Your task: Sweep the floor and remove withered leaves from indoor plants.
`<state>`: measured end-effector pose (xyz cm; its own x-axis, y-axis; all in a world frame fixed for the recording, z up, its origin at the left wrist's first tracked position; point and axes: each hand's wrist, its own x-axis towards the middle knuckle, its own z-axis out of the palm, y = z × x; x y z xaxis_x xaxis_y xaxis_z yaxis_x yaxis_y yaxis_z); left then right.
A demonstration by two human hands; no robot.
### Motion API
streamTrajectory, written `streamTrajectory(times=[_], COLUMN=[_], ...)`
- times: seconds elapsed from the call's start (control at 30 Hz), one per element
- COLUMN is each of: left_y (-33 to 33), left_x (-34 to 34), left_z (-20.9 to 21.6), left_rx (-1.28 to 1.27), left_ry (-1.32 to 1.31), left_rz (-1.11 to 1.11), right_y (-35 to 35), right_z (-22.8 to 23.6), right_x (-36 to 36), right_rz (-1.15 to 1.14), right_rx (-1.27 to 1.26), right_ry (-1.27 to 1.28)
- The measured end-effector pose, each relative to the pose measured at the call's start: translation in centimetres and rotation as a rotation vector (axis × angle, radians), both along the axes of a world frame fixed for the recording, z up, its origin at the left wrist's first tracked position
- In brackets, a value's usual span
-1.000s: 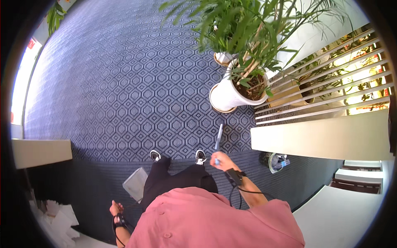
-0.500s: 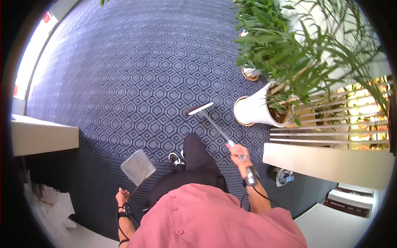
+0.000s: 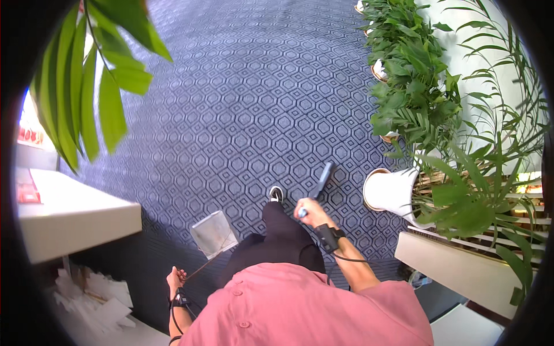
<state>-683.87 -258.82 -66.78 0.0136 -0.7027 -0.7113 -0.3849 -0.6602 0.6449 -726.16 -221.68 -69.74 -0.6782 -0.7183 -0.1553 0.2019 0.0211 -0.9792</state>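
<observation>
Just right of centre in the frame, a blue-grey broom point(image 3: 325, 177), slanting up and right over the carpet point(image 3: 231, 115), bristles impossible to make out at this angle. Wrapped tightly round its near end, with no gap showing: the right grip point(image 3: 312, 214). Left of lower centre, a pale dustpan point(image 3: 211, 232), floor contact unclear; from there, a thin rod point(image 3: 202, 267) down to the left grip point(image 3: 175, 278), fingers curled in around its end. Both tools probably light and stiff, the dustpan's thin walls perhaps brittle; best held by handle and rod. Farther out, a white pot point(image 3: 388, 190) at right, a table point(image 3: 86, 228) at left.
</observation>
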Motion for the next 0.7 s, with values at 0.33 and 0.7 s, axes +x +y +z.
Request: streamTrajectory(times=[0.33,0.7], left_y=[-15.7,-32.8], left_x=[-16.4,-32.4], left_z=[-0.2,-9.6], left_rx=[-0.037,0.28], left_ry=[0.011,-0.027], left_rz=[-0.251,-0.434], right_y=[-6.8,-23.0], right_z=[8.2,9.2], right_x=[-12.3,-21.4], right_rz=[-0.544,-0.479], right_rx=[-0.675,-0.157], right_ry=[-1.713,-1.303])
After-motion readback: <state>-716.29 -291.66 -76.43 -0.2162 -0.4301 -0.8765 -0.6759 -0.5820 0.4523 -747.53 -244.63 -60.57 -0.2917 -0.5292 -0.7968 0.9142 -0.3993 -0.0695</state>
